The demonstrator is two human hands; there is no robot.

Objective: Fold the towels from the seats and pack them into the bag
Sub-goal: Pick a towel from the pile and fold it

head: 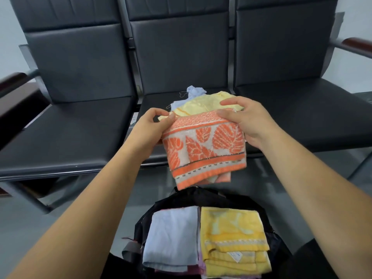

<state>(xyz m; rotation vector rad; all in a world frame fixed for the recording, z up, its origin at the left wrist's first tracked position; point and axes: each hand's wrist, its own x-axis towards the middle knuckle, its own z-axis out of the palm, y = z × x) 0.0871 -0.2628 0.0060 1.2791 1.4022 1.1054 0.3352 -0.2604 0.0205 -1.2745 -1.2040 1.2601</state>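
- The left hand (154, 125) pinches the upper left corner of a folded orange-and-cream terry towel with a leaf pattern (203, 150), thumb on the near face and fingers curled behind.
- The right hand (241, 119) grips the same towel's upper right edge, thumb laid along the near side of the top border and fingers curled over the far side.
- The orange towel hangs in the air between the two hands, in front of the seat edge and above the open bag; it touches neither.
- A black fabric bag (173, 200) stands open on the floor below the hands; a folded pale blue cloth towel (173, 234) lies in its left half and a folded yellow terry towel with a white label (233, 238) just beside it on the right.
- On the middle black padded seat (157, 101) of a three-seat bench, behind the hands, lie a rumpled pale yellow towel (203, 103) and a crumpled light blue cloth (195, 92), touching each other.
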